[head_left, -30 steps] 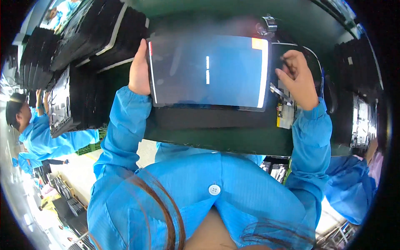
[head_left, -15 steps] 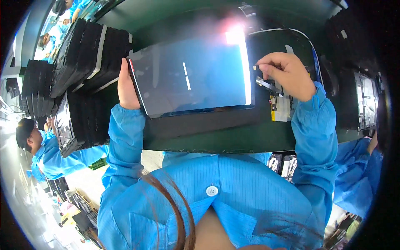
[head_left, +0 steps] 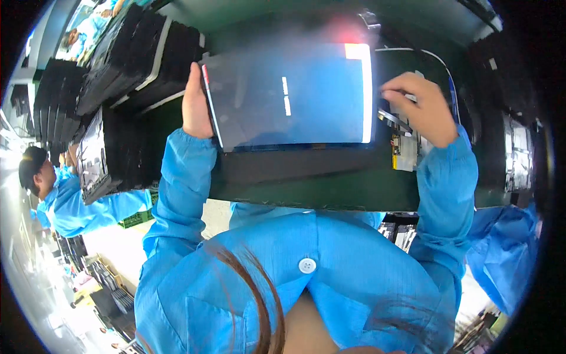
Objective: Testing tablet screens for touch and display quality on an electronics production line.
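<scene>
A lit tablet-like display panel (head_left: 253, 94) is tilted up in front of me, its screen dark to blue with a bright white strip along the right side. My left hand (head_left: 196, 106) grips its left edge, the thumb upright along the side. Just off the right edge, my right hand (head_left: 421, 106) is closed in a pinch; whatever sits between its fingertips is too small to make out. Below those fingers lies a narrow silver-and-black strip (head_left: 394, 121). Partly under my right wrist is a small board with a yellow edge and a pale flat pack (head_left: 405, 154).
Stacks of black trays (head_left: 127, 59) stand at the left, with more trays (head_left: 519, 147) at the far right. A black mat (head_left: 283, 171) lies under the panel on the green table (head_left: 318, 197). A cable (head_left: 436, 56) curves at the back right. A co-worker (head_left: 44, 177) sits at the left.
The whole scene has shifted slightly rightward in the view. The panel looks more level, and my right hand stays pinched by its right edge. A small gold-coloured tip seen at the fingertips earlier is now indistinct.
</scene>
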A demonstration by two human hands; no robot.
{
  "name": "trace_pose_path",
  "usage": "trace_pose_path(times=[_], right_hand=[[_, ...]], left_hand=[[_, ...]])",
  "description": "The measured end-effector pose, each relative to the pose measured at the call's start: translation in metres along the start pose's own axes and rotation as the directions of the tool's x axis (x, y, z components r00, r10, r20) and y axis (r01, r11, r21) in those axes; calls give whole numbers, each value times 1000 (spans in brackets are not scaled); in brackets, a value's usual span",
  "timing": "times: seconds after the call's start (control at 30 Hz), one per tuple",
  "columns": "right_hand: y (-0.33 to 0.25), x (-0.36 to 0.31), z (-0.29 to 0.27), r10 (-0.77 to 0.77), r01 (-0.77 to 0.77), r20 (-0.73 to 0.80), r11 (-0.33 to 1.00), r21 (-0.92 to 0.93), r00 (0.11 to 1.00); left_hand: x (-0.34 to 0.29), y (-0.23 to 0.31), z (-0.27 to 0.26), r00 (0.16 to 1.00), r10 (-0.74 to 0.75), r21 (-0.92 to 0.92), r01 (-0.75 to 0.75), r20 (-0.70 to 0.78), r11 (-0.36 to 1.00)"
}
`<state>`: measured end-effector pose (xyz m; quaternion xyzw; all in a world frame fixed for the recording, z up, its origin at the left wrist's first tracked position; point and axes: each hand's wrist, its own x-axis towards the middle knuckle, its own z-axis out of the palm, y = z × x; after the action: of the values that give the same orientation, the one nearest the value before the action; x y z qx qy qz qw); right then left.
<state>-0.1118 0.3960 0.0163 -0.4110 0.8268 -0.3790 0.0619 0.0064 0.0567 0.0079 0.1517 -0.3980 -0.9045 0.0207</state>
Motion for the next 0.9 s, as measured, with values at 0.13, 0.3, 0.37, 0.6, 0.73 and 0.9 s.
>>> trace_pose_path(times=[0.13,0.3,0.37,0.6,0.73,0.9], right_hand=[[17,-36,-47,10,-192,-430,904,-382,903],[77,-95,-75,-55,-209,-309,622,-754,949],[83,-100,-73,-48,-197,-278,594,-780,959],[95,-102,-64,52,-310,-387,699,-645,921],[81,-104,-67,60,-347,-407,642,-683,911],[3,-60,-14,63,-336,-515,823,-458,855]], left_hand=[[7,1,-15,1000,16,78,-15,-20,997],[9,2,-26,983,-8,-85,25,184,996],[13,1,-30,1000,-23,34,23,13,999],[8,0,-28,1000,-12,17,13,-12,1000],[14,1,-33,997,-61,41,59,52,997],[4,2,-20,997,-42,81,48,-72,996]])
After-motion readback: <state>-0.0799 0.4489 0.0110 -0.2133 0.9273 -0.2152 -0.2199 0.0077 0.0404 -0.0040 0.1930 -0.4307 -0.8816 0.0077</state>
